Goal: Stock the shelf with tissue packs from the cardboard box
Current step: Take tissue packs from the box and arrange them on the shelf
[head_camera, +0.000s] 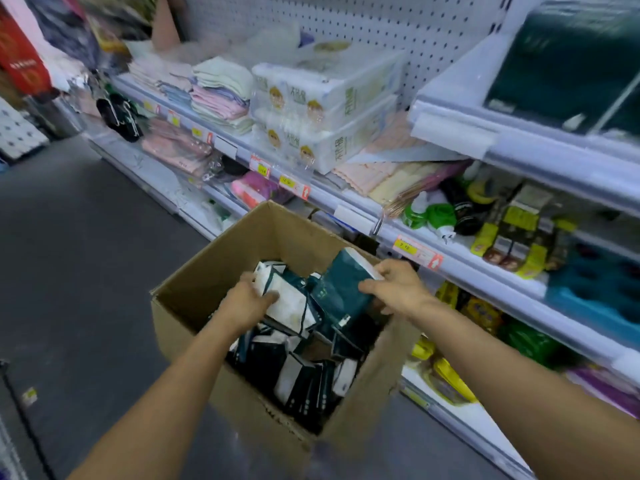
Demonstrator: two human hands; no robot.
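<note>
Both my arms reach down into the cardboard box [214, 271], which sits on the grey floor [69, 254] just beside the shelving. Inside it a loose heap of tissue packs [304, 368], dark green and white, lying at all angles; plenty left. My left hand [247, 301] has its fingers curled round a white-faced pack [289, 304] near the top of the heap. My right hand [398, 289] grips a dark green pack [341, 282], tilted, its top end raised above the box rim.

Step, as I judge it: pick-up, both hands loaded or nearly, nothing placed this round.

Next move needs both packs lifted clear of the box walls, then carried up and right to the shelf. The upper right shelf [485, 133] holds dark green stock [568, 57], blurred, looks like the matching product, so likely target. The middle shelf [346, 199] has larger white tissue bundles [318, 109] and folded cloths [221, 91].
</note>
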